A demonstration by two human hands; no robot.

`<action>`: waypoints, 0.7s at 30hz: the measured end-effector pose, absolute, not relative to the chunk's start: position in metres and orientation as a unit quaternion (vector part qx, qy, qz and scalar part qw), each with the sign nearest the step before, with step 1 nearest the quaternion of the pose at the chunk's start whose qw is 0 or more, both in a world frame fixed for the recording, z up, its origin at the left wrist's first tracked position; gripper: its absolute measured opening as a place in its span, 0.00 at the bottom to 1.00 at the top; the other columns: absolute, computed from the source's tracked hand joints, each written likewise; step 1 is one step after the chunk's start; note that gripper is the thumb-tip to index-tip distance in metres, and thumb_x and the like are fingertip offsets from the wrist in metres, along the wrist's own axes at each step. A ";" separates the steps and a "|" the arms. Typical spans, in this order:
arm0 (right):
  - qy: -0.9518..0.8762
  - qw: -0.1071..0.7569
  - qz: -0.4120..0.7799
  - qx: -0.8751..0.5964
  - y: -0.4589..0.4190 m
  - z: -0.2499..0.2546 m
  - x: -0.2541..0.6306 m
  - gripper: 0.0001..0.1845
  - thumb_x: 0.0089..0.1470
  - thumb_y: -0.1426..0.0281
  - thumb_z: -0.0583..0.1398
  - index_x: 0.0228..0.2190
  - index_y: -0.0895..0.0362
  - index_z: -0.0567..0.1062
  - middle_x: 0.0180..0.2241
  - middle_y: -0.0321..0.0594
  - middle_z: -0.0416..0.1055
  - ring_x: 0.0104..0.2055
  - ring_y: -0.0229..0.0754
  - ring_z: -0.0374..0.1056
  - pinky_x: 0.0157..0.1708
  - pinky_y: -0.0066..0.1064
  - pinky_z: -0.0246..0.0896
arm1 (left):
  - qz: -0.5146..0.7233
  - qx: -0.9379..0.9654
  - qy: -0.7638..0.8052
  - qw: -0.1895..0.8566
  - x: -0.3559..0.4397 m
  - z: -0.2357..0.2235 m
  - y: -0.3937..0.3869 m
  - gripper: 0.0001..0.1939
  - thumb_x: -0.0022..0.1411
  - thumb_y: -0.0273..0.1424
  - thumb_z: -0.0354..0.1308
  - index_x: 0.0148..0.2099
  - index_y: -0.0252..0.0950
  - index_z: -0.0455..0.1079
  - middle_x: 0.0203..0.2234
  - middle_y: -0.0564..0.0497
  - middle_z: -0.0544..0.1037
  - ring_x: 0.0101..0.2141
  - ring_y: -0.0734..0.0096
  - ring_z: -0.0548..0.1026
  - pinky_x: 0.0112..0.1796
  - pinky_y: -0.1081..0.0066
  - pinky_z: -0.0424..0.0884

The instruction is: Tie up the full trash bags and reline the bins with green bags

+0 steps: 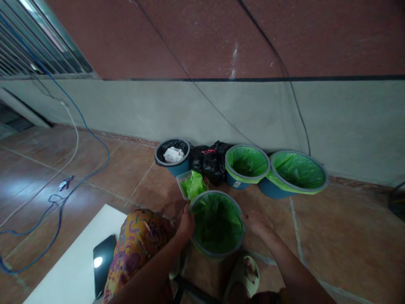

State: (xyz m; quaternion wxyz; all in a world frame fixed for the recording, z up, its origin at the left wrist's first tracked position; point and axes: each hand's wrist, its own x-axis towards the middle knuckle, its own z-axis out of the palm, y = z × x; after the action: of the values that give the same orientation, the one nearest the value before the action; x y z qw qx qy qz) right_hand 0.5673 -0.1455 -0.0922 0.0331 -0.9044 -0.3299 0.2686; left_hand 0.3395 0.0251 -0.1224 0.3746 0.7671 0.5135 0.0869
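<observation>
A round trash bin (218, 255) with a grey rim and a green bin liner (217, 223) inside stands on the floor in front of me. My left hand (186, 222) is closed at the left side of its rim. At the right side of the rim, my right hand (258, 223) has its fingers curled in against the edge. Whether either hand pinches only the liner or the rim as well is too small to tell. Just beyond the bin, a clear plastic tub (182, 182) holds crumpled green bags (194, 185).
Along the wall stand a black-lined bin (177, 169) with white paper, black garbage bags (213, 166), and two green-lined bins, one middle (239, 182) and one right (275, 188). A phone (104, 264) lies on a white board (68, 264) at left. Blue cable (60, 219) crosses the floor.
</observation>
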 end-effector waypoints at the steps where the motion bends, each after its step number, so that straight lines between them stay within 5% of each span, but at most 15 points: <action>1: -0.331 0.029 0.261 -0.906 -0.137 -0.087 0.571 0.20 0.61 0.61 0.51 0.40 0.60 0.79 0.38 0.54 0.79 0.42 0.53 0.76 0.39 0.38 0.68 | 0.071 0.778 0.517 0.350 0.346 -0.119 0.030 0.26 0.62 0.24 0.48 0.62 0.31 0.62 0.55 0.39 0.72 0.57 0.59 0.68 0.59 0.60 0.61; 5: -0.367 0.029 0.251 -0.895 -0.109 -0.090 0.568 0.28 0.61 0.72 0.48 0.62 0.63 0.59 0.49 0.56 0.74 0.50 0.52 0.72 0.47 0.39 0.64 | -0.010 0.831 0.488 0.267 0.367 -0.113 0.045 0.25 0.65 0.23 0.46 0.64 0.30 0.63 0.55 0.37 0.72 0.55 0.56 0.70 0.57 0.62 0.64; 10: -0.390 0.004 0.252 -0.886 -0.094 -0.121 0.550 0.38 0.52 0.84 0.49 0.64 0.66 0.53 0.58 0.60 0.63 0.58 0.53 0.64 0.51 0.36 0.61 | -0.030 0.820 0.496 0.284 0.374 -0.125 0.055 0.23 0.66 0.22 0.48 0.61 0.33 0.68 0.49 0.39 0.78 0.48 0.57 0.77 0.51 0.64 0.69; 16: -0.405 0.019 0.237 -0.883 -0.089 -0.125 0.546 0.38 0.51 0.84 0.49 0.64 0.65 0.53 0.58 0.59 0.62 0.56 0.50 0.65 0.51 0.35 0.60 | -0.012 0.794 0.526 0.303 0.375 -0.131 0.071 0.20 0.65 0.25 0.52 0.57 0.39 0.73 0.48 0.46 0.80 0.49 0.65 0.77 0.50 0.72 0.69; 21: -0.367 0.000 0.244 -0.898 -0.086 -0.104 0.549 0.27 0.53 0.82 0.49 0.56 0.66 0.65 0.49 0.59 0.71 0.48 0.50 0.71 0.44 0.37 0.64 | -0.043 0.789 0.508 0.342 0.372 -0.121 0.069 0.18 0.64 0.25 0.51 0.54 0.38 0.73 0.46 0.47 0.81 0.47 0.66 0.77 0.49 0.72 0.70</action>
State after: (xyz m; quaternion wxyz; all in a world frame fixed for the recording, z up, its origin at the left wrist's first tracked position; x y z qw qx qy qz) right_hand 0.5494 -0.0860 -0.1037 -0.0005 -0.8979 -0.3666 0.2438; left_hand 0.3718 0.0690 -0.1215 0.3424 0.7892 0.5081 -0.0427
